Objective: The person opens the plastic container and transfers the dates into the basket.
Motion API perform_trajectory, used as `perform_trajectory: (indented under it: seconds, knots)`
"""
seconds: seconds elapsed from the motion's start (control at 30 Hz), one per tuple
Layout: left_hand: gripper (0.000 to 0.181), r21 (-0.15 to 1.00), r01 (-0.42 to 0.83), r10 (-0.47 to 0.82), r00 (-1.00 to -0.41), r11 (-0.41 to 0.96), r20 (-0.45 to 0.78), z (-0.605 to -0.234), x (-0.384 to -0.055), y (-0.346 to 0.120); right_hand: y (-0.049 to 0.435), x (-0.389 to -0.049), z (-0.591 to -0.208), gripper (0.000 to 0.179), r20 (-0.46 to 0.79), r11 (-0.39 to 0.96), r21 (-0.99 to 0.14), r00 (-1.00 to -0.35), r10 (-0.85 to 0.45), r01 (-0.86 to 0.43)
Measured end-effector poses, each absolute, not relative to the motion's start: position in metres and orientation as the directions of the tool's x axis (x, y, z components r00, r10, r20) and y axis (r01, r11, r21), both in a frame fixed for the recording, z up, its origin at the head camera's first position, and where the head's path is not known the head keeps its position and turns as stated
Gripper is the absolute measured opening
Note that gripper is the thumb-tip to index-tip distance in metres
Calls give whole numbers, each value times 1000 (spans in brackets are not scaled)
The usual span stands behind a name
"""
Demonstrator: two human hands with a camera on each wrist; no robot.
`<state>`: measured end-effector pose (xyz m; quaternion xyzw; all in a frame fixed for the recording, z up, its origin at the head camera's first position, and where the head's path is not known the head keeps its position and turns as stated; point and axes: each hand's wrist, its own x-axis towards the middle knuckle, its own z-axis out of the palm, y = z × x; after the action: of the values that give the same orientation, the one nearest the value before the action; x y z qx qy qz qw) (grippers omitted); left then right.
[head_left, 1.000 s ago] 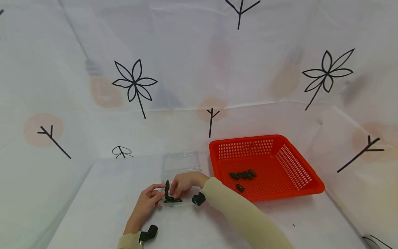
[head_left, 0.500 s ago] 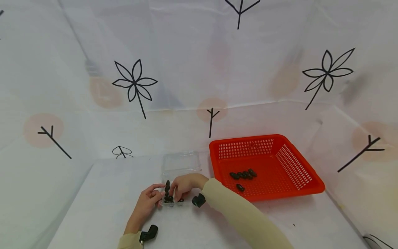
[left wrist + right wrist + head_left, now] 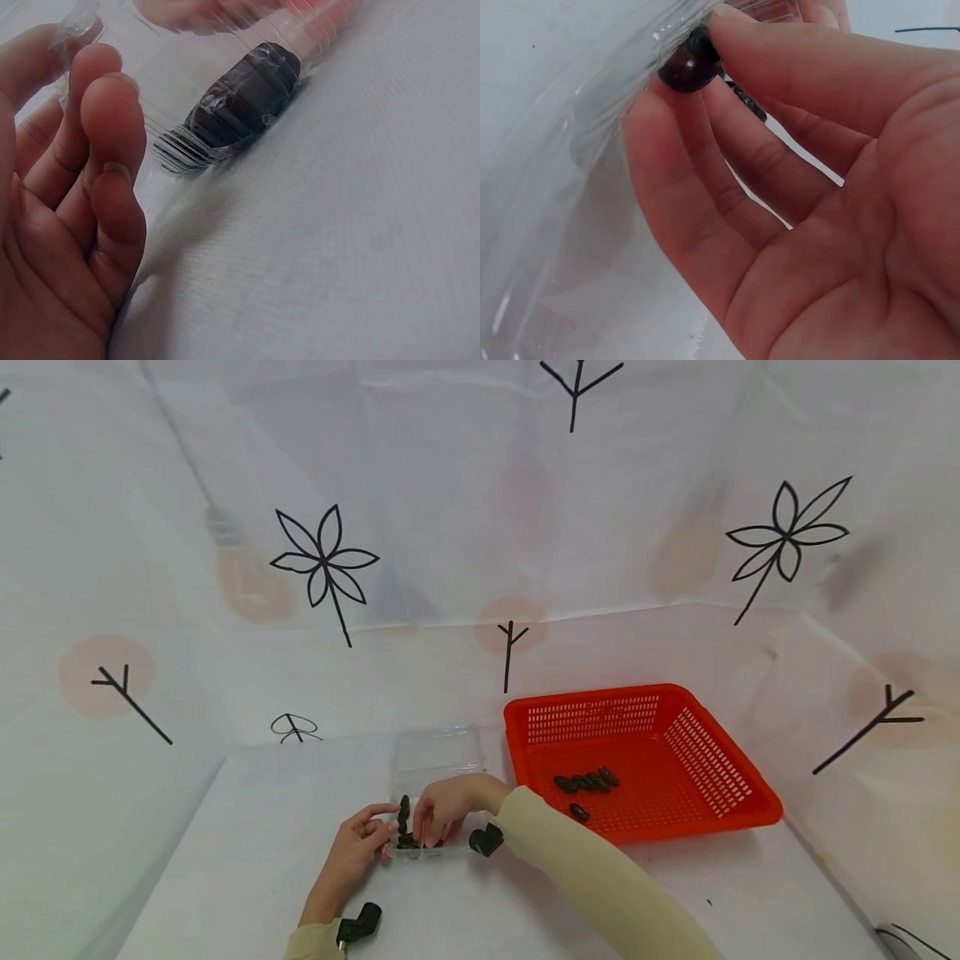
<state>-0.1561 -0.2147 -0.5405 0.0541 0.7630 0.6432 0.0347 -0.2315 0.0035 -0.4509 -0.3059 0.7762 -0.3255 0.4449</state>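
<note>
A clear plastic clamshell box (image 3: 450,852) lies with its lid (image 3: 437,752) folded back. Dark, glossy oval pieces (image 3: 403,810), date-like in shape, form an L along its left and front sides. My left hand (image 3: 354,843) grips the box's left edge; in the left wrist view its fingertips (image 3: 112,112) sit at the clear wall, beyond which a dark piece (image 3: 244,97) shows. Inside the box, my right hand (image 3: 450,803) pinches one dark oval piece (image 3: 686,67) between thumb and fingers, close to the ribbed wall (image 3: 592,97).
A red perforated basket (image 3: 645,839) stands to the right, holding several more dark pieces (image 3: 588,781) and a single one (image 3: 579,812) nearer its front. White patterned sheeting (image 3: 450,527) rises behind the table (image 3: 247,860). A small dark speck (image 3: 709,902) lies front right.
My right hand has shifted slightly within the box, first toward the front wall and then a little right. Its fingers now cover more of the front row. My left hand has stayed put.
</note>
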Motion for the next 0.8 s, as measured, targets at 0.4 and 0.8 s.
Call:
perform_trajectory:
  seconds: [0.4, 0.8]
  knots:
    - [35, 985, -1, 107, -994, 170, -19, -541, -158, -214, 15, -232, -433, 13, -408, 564, -773, -453, -793, -291]
    - [35, 986, -18, 103, -994, 168, -36, -540, -158, -215, 42, -240, -416, 14, -299, 484, -828, -507, -808, -282]
